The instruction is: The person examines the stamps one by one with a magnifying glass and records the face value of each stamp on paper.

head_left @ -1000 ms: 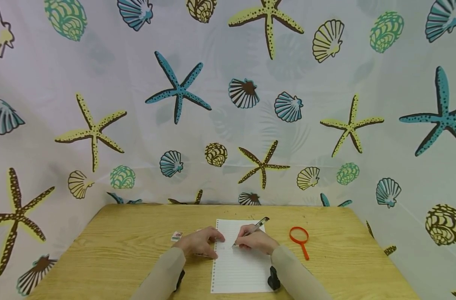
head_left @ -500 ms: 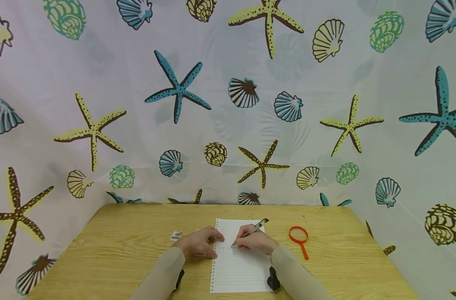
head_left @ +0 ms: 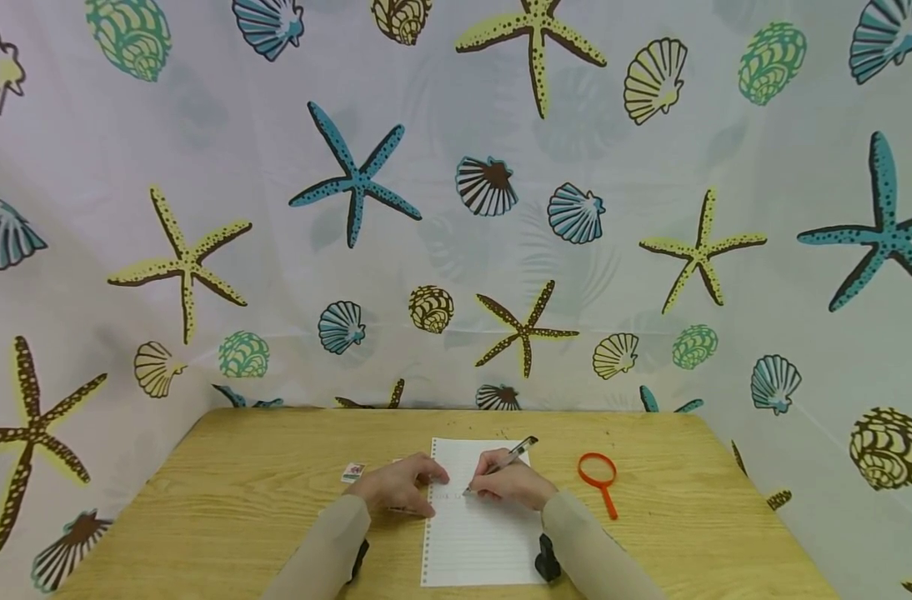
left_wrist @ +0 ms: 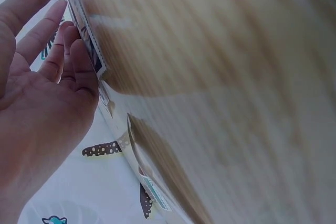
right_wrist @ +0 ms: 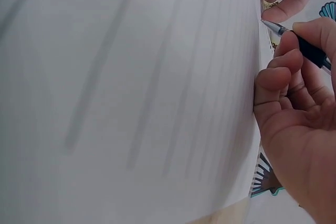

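White paper (head_left: 482, 550) lies on the bench (head_left: 673, 475), and the right hand's (head_left: 512, 482) fingers pinch a pen (head_left: 518, 451) whose tip has edged slightly rightward since half a second ago; writing seems under way. At the paper's punched edge, the left hand's (head_left: 398, 485) fingers are spread.

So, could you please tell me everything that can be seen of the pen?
The pen is slim, with a silvery conical tip, a black grip, a greyish barrel and a dark upper end. It looks like plastic with a metal tip. The right hand pinches it, tilted, its upper end leaning away to the right; the tip appears to touch the lined paper, beside faint writing.
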The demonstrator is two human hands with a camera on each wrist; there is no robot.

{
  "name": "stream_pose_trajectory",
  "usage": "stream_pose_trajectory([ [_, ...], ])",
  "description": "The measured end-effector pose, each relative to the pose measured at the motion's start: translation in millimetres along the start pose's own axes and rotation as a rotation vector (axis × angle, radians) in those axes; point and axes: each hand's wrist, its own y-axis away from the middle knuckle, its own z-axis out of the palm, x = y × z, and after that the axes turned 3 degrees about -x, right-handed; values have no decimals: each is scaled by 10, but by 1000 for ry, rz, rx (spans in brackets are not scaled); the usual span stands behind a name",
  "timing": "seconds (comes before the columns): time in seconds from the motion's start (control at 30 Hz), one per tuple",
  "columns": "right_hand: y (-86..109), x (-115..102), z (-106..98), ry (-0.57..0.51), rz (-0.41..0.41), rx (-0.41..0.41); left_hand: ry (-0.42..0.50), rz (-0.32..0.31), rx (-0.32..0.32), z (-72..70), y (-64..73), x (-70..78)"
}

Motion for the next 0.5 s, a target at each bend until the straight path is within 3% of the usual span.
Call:
stream_pose_trajectory([
  [0.5,19,-39,-3,-1,-6,-25,8,4,-2,-5,-16,-24],
])
